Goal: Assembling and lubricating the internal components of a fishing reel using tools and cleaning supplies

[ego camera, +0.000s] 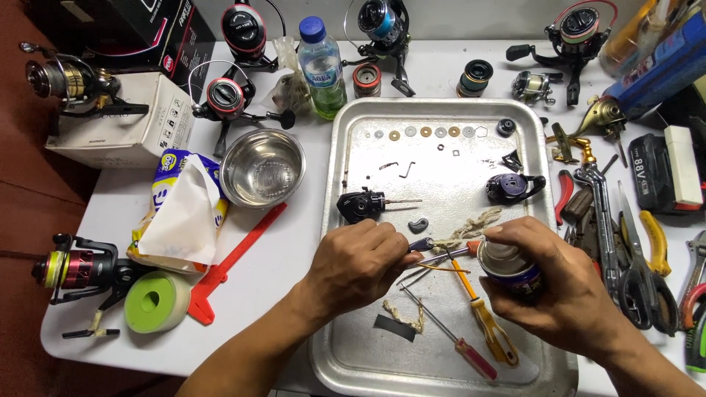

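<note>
- Left hand (358,263) over the lower half of the metal tray (346,345), fingers pinched together on a small dark reel part (421,244); exact shape hard to tell, mostly hidden by the fingertips.
- Right hand (548,283) just right of it, wrapped tight around a small round can (507,266) with a dark blue band, held upright over the tray.
- Can and small part close together, nearly touching, above two screwdrivers: yellow-handled screwdriver (485,323) and red-handled screwdriver (462,347), lying crossed on the tray.
- Frayed scrap of cord (471,226) just behind the hands; a black reel body (360,204) with a thin shaft further up on the left, a purple reel side cover (510,188) on the right.
- Row of small washers (425,132) lined up along the tray's far edge.
- Steel bowl (262,167) left of the tray, beside a tissue pack (180,213) and a red plastic strip (237,257).
- Green tape roll (156,301) and a spinning reel (77,268) near the table's left front corner.
- Water bottle (321,68) standing behind the tray, several reels around it.
- Pliers and scissors (632,272) spread on the table right of the tray.
</note>
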